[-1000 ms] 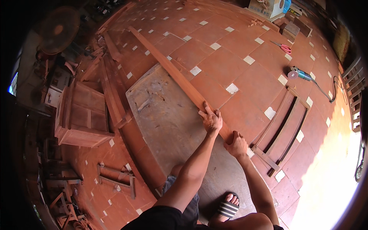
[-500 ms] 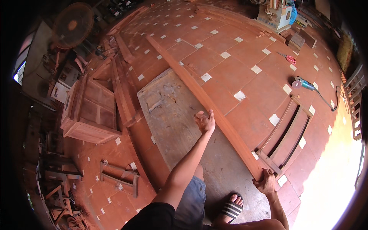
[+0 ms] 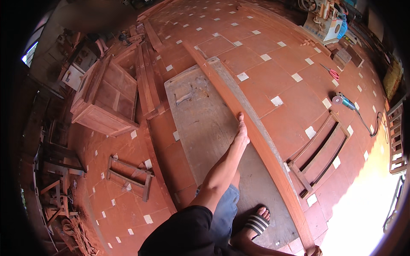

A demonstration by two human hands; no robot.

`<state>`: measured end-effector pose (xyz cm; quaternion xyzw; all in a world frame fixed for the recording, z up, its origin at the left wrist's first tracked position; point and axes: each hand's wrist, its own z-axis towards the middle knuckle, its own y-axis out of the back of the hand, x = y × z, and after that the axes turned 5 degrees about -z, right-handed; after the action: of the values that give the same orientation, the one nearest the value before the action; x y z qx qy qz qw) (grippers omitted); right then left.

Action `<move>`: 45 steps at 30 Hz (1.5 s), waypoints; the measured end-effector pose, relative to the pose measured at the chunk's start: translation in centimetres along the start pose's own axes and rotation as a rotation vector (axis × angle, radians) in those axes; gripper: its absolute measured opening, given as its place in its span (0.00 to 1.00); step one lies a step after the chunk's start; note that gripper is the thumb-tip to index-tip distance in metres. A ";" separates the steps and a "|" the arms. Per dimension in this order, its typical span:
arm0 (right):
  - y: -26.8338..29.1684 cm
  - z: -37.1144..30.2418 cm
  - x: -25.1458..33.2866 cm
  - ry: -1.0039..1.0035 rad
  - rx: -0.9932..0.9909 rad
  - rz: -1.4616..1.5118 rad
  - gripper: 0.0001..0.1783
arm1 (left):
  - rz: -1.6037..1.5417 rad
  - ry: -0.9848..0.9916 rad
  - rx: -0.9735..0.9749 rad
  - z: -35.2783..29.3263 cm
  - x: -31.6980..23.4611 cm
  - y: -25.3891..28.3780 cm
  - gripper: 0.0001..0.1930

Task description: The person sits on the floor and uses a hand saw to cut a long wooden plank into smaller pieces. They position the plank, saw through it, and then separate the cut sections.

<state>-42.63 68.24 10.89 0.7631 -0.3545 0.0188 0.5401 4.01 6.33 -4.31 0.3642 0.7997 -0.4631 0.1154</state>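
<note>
A long reddish wooden plank (image 3: 260, 141) runs from the far middle of the floor down to the lower right edge, lying along the right side of a grey board (image 3: 205, 128). My left hand (image 3: 242, 130) reaches out at arm's length and grips the plank's left edge about halfway along. My right hand (image 3: 316, 251) shows only partly at the lower edge, at the plank's near end. My foot in a striped sandal (image 3: 257, 223) stands on the grey board.
A wooden cabinet (image 3: 106, 96) lies at the left, with loose planks (image 3: 145, 81) beside it. A small frame (image 3: 128, 177) lies lower left and a larger wooden frame (image 3: 320, 149) to the right. An angle grinder (image 3: 343, 101) and red pliers (image 3: 331, 71) lie farther right.
My right hand has slid down the plank from beside the left hand to its near end. The left hand stays on the plank's middle, and the view has swung right.
</note>
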 end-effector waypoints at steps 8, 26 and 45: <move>0.1 2.0 -4.0 -0.103 -0.181 -0.198 0.26 | -0.257 -0.026 0.079 -6.9 0.4 -8.1 0.43; 1.9 29.7 -2.5 0.369 -0.864 -0.240 0.33 | -0.408 -0.858 0.181 -28.0 -18.0 -6.0 0.40; -0.3 52.2 39.6 1.015 -0.531 -0.565 0.23 | -0.774 -0.761 -0.698 -35.9 -19.4 25.4 0.46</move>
<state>-31.35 3.95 5.19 0.5635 0.1677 0.1462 0.7956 40.73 34.50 8.62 -0.1994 0.8800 -0.2808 0.3272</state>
